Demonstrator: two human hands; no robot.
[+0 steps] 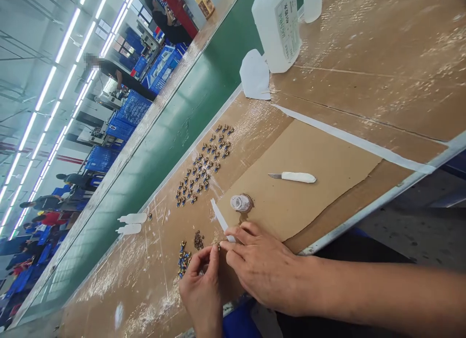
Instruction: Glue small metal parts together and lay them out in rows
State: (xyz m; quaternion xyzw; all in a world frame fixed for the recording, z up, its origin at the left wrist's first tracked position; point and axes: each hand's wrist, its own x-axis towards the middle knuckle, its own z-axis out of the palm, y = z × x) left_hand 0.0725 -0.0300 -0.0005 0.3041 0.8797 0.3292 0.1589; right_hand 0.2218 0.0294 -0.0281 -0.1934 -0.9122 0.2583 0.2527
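My left hand (202, 284) is closed in a pinch, thumb against forefinger, on a tiny dark and gold piece (219, 246) mostly hidden by the fingertips. From the other side, my right hand (260, 262) meets the same piece with its fingertips, palm down and fingers bent. Just beyond my left hand lie a pile of small blue and gold figures (183, 260) and a little heap of brown beads (198, 240). A small clear jar (240, 202) stands near my right fingers, with a brown stain beside it.
Rows of small finished-looking figures (204, 165) stand farther out. A white-handled knife (296, 177) rests on a cardboard sheet (327, 153) edged with white tape. Two squeeze bottles (131, 224) lie at the far edge; a large jug (278, 32) stands beyond. People work in the background.
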